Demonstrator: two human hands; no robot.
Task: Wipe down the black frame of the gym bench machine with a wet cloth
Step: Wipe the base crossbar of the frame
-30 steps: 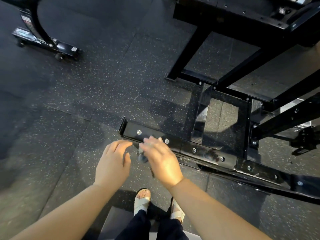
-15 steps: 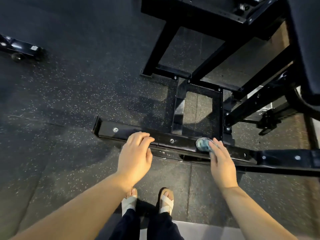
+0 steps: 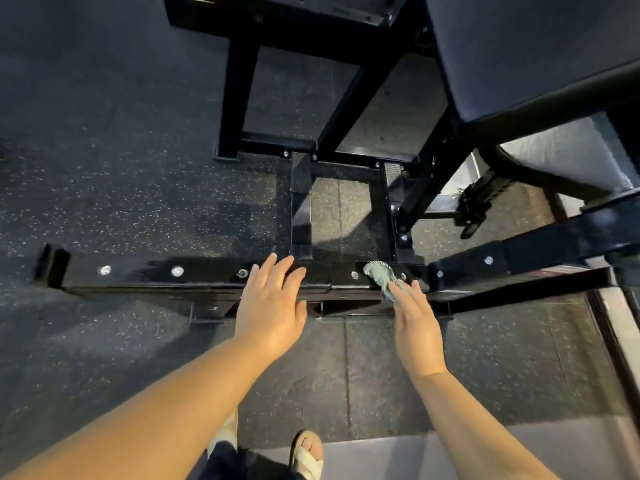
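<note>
Cloth (image 3: pixel 380 276) on frame (image 3: pixel 145 273), seemingly under right hand (image 3: pixel 417 327) fingertips.

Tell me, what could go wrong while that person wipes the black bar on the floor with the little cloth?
1. The cloth is small and sits under the fingertips of the right hand, so a finger might scrape a bolt on the base bar.
2. The bench pad hangs close above, so rising quickly might mean a bumped head.
3. The feet wear open sandals beside the steel bar, so a toe could get stubbed.
</note>
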